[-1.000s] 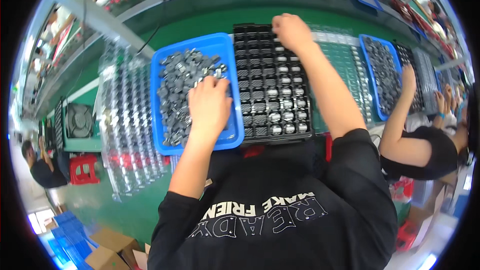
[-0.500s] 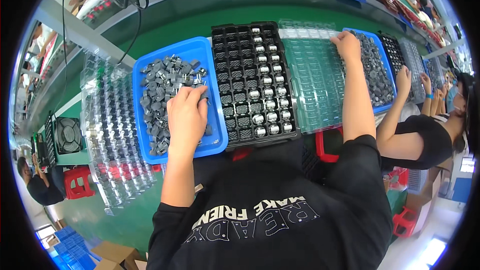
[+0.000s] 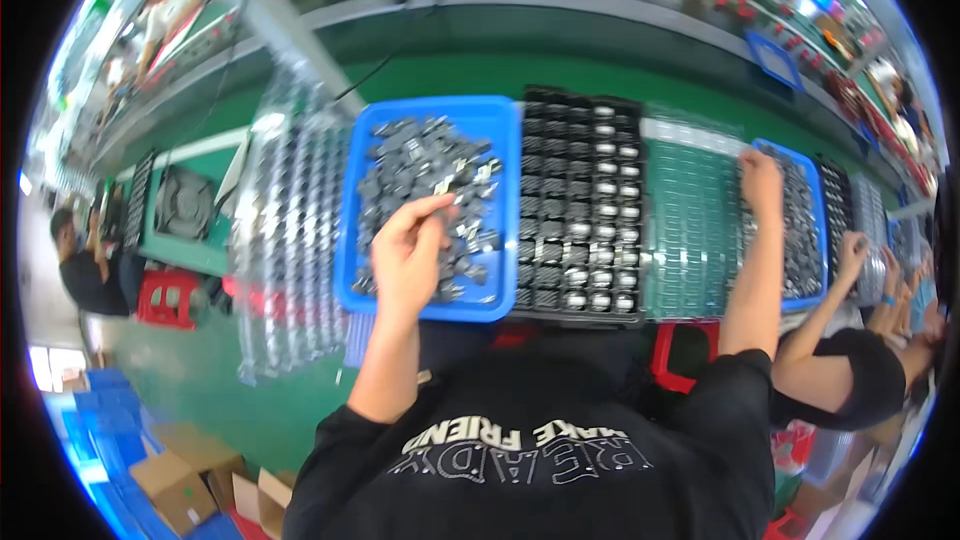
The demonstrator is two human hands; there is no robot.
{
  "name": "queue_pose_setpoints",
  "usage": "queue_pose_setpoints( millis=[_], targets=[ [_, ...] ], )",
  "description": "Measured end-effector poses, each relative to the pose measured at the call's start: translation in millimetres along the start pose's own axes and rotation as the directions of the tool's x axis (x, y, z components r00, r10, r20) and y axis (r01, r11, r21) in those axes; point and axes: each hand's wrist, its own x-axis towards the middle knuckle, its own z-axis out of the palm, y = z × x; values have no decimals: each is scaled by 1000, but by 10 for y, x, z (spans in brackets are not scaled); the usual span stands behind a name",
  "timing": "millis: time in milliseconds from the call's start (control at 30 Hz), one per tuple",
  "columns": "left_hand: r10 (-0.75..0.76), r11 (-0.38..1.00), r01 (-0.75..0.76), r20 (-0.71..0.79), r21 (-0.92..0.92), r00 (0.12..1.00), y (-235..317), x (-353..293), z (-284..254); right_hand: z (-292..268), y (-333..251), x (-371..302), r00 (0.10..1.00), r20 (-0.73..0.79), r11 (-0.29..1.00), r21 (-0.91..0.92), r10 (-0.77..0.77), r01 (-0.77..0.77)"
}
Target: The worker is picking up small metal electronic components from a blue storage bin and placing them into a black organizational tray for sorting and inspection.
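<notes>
My left hand (image 3: 408, 252) is over a blue tray (image 3: 509, 240) heaped with small grey blocks with metal pins (image 3: 395, 170). Its thumb and forefinger come together above the heap, and whatever is between them is too blurred to name. To the right stands a black compartment tray (image 3: 555, 210); silvery pieces fill its right-hand columns, more of them toward the near end. At the far right corner of a clear plastic tray (image 3: 692, 230), my right hand (image 3: 762, 188) has its fingers curled together. What they grip, if anything, is hidden.
A second blue tray of grey parts (image 3: 822, 240) lies beyond my right forearm. Stacked clear trays (image 3: 290, 240) stand at left, near a metal post (image 3: 270, 15). A co-worker's hand (image 3: 852, 252) is at right. Red stools (image 3: 165, 298) and cardboard boxes (image 3: 180, 485) are below.
The whole view has swung, so the trays now appear farther right and lower. My left forefinger is straighter over the heap. My right hand stays by the clear tray's far corner.
</notes>
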Motion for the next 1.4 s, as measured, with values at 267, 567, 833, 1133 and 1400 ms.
queue_pose_setpoints(
  millis=[267, 567, 833, 1133, 1400],
  targets=[
    [-108, 802, 250, 280, -542, 954, 256, -21, -124, -68, 237, 102, 999, 49, 993, -121, -10, 16],
    [84, 852, 140, 394, -505, 915, 309, -183, -99, -472, -2239, -960, 986, 147, 381, 918, -77, -108],
    [91, 909, 111, 450, -403, 888, 408, -313, 89, -825, -3589, -1850, 848, -254, 337, 835, -465, 434],
    [107, 963, 13, 427, -268, 898, 501, -341, 58, -801, -3727, -1823, 783, -345, 349, 750, -518, 562],
    [38, 960, 101, 479, -262, 877, 443, -355, 52, -706, -3665, -1929, 845, -269, 359, 815, -461, 455]
  ],
)
